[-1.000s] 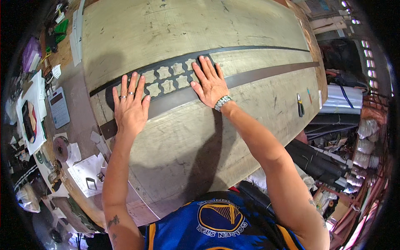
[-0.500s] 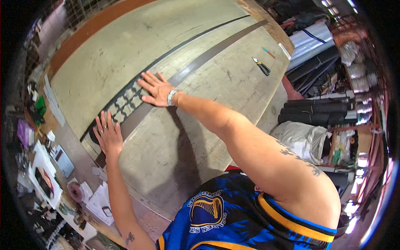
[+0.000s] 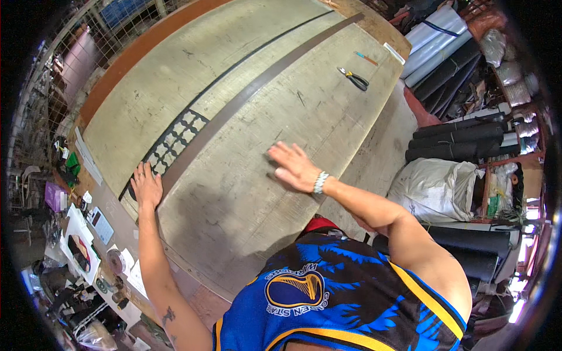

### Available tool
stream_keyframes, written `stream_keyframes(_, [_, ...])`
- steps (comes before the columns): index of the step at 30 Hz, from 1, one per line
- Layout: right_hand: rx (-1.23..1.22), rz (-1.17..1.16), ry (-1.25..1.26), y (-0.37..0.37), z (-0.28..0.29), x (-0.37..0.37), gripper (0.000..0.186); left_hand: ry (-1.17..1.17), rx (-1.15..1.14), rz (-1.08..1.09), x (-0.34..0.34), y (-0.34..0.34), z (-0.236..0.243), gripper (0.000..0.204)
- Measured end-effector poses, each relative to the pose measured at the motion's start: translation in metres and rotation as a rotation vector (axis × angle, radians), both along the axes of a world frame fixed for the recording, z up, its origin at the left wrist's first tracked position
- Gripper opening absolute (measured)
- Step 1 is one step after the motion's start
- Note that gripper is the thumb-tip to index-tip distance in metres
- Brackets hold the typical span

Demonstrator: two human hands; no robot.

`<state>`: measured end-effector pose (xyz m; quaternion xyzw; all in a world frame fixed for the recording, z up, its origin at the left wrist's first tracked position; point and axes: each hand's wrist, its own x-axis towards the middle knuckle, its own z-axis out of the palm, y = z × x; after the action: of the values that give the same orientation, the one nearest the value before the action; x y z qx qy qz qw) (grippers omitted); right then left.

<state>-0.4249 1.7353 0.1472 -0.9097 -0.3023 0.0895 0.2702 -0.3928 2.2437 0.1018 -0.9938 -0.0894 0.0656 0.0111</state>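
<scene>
A black strip with a cut-out lattice (image 3: 177, 138) lies flat on the worn table (image 3: 316, 111), near its left end. From it a thin black band (image 3: 257, 50) runs to the far edge. My left hand (image 3: 147, 186) rests on the lattice strip's near end, fingers stretched out. Alongside lies a long brown strip (image 3: 252, 89), flat on the table. My right hand (image 3: 295, 168), wearing a metal-banded watch (image 3: 321, 182), is held over the table to the right of the brown strip. Its fingers are spread, holding nothing; whether it touches the surface I cannot tell.
Pliers with yellow and black handles (image 3: 354, 79) and a slim teal and brown tool (image 3: 367, 58) lie at the table's far right. Beyond that edge are black rolls (image 3: 456, 134) and a stuffed white sack (image 3: 433, 190). A tape roll (image 3: 116, 261) sits among clutter on the left.
My right hand has lifted off the lattice strip and moved right and nearer to me. My left hand stays on the strip's end. The view has shifted slightly.
</scene>
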Motion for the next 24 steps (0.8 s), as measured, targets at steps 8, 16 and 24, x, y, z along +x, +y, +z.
stream_keyframes(8, [0.074,-0.32,-0.039,-0.153,-0.017,0.029,0.055,-0.585,-0.212,-0.081,-0.009,-0.106,0.037,0.044])
stream_keyframes(16, [0.094,-0.461,-0.238,-0.287,-0.064,0.141,0.056,-0.512,-0.63,-0.151,-0.019,-0.402,0.018,0.02])
stream_keyframes(24, [-0.198,-0.667,-0.391,-0.363,-0.092,0.256,0.066,-0.415,-0.664,-0.263,0.081,-0.526,-0.004,0.02])
